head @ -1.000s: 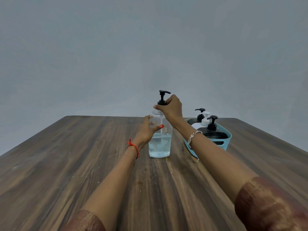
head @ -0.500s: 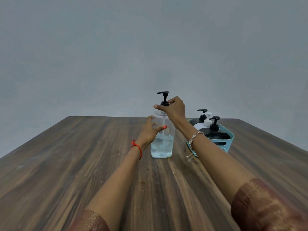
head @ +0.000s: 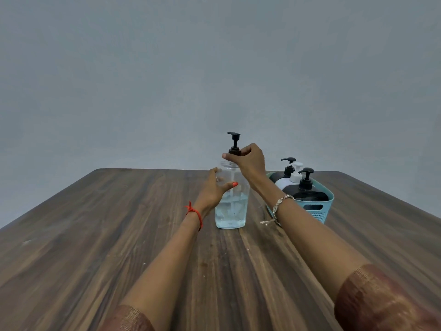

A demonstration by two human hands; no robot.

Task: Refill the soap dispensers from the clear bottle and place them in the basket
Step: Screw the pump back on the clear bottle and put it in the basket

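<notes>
I can read no lettering from here (the clear plastic pump bottle [head: 230,211] and the black and white dispensers [head: 307,195] in the pale blue plastic basket [head: 318,211] show none).

Both arms stretched forward, forearms bare. Left hand [head: 214,191] wraps the clear bottle [head: 230,215] mid-body, thumb across the front. Right hand [head: 251,160] sits higher, fingers [head: 245,151] curled, pinching the pump collar [head: 234,151], wrist bent.

Dark brown wood-grain table [head: 95,235], grain running away from the viewer, far corners rounded. Surface carries a pale scuff [head: 26,242] near the left edge and a few small white specks. Plain grey-blue wall [head: 167,80] stands behind it.
</notes>
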